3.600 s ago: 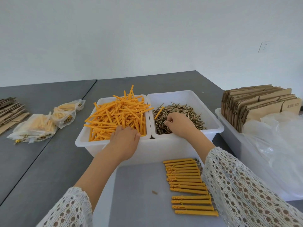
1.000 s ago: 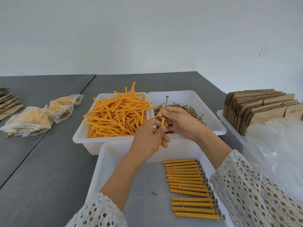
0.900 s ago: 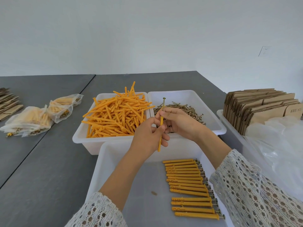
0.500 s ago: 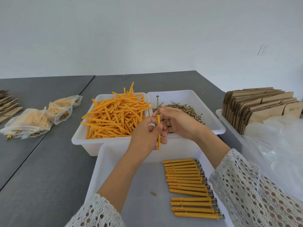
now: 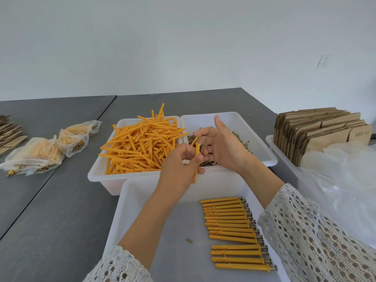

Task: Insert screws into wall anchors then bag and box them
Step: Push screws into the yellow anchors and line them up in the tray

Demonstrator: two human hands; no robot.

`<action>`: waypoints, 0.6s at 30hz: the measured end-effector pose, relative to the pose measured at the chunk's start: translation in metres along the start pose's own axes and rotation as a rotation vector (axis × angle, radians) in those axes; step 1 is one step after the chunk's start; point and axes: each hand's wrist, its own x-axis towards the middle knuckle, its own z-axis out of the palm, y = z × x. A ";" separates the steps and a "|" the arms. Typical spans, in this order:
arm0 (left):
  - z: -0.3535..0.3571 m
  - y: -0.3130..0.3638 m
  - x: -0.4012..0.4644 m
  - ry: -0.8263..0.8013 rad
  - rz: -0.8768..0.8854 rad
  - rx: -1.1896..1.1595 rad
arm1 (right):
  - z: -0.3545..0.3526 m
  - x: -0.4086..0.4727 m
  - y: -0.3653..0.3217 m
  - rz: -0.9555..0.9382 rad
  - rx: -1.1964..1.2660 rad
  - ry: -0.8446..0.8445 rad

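Above the white plastic tray (image 5: 122, 210): your left hand (image 5: 179, 169) pinches one orange plastic wall anchor (image 5: 196, 157); right hand (image 5: 221, 147) spread, empty. Risk: anchor slips, screw backs out.

Pushed the screw all the way down into the orange anchor (image 5: 196, 157), no longer sticking up. Let go with the right hand (image 5: 220, 147), now spread open. Still gripped by the left hand (image 5: 180, 167).

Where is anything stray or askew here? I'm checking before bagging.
A small brown bit lies loose on the near tray floor, left of the neat row of assembled anchors. One orange anchor rests among the screws.
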 end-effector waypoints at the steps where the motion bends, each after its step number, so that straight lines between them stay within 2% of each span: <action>1: -0.001 0.000 0.000 0.030 0.004 -0.002 | -0.002 0.001 -0.001 -0.002 0.040 0.047; 4: -0.004 0.004 0.000 0.074 0.044 -0.034 | -0.009 0.004 0.000 0.005 0.130 0.205; 7: -0.008 0.012 -0.003 -0.037 0.085 -0.030 | -0.011 0.005 0.002 0.020 0.212 0.307; 10: -0.010 0.020 -0.010 -0.418 0.059 0.067 | -0.013 0.006 0.003 0.042 0.272 0.372; 12: -0.007 0.024 -0.018 -0.707 -0.013 0.126 | -0.014 0.006 0.002 0.060 0.308 0.402; 14: 0.001 0.025 -0.026 -0.932 -0.086 0.232 | -0.016 0.005 0.001 0.066 0.352 0.413; 16: 0.012 0.024 -0.037 -1.085 -0.126 0.363 | -0.017 0.004 0.001 0.063 0.391 0.423; 18: 0.026 0.020 -0.047 -1.162 -0.125 0.497 | -0.016 0.003 0.001 0.064 0.402 0.424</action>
